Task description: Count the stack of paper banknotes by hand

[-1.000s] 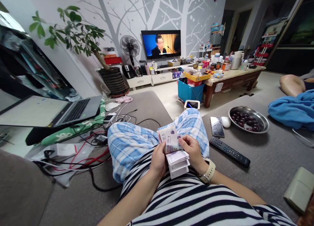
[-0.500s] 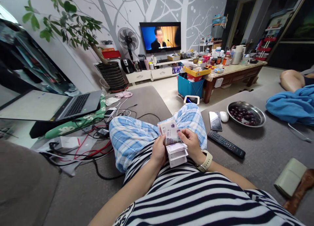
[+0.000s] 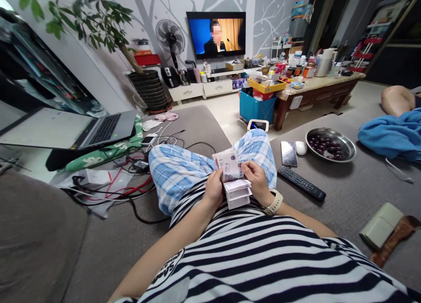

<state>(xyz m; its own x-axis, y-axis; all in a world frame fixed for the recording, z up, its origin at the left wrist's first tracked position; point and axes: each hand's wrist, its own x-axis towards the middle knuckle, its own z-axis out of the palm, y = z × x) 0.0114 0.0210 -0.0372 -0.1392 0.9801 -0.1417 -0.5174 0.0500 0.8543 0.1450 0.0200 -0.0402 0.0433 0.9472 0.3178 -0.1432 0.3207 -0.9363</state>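
Note:
A stack of banknotes point(image 3: 232, 169) is held over my lap, its purple-and-white faces marked with a 5. My left hand point(image 3: 213, 189) grips the stack along its left edge, thumb on top. At the right edge, my right hand point(image 3: 256, 180) pinches the notes between thumb and fingers. Several notes are folded over toward me and fan out below the fingers. A pale watch point(image 3: 275, 202) sits on my right wrist. Under the notes are my blue plaid trousers point(image 3: 182, 171) and striped shirt. How many notes lie beneath the top ones is hidden.
On the sofa to my right lie a remote control point(image 3: 301, 183), a phone point(image 3: 289, 153), a white mouse point(image 3: 301, 147), a steel bowl point(image 3: 348, 155) of dark round fruit and a pale green wallet point(image 3: 381, 226). Leftward are a laptop point(image 3: 108, 130) and tangled cables point(image 3: 131, 184). A person's knee shows far right.
The view has tilted down slightly, so the room sits higher in the frame. Both hands keep their hold on the banknotes with little visible change.

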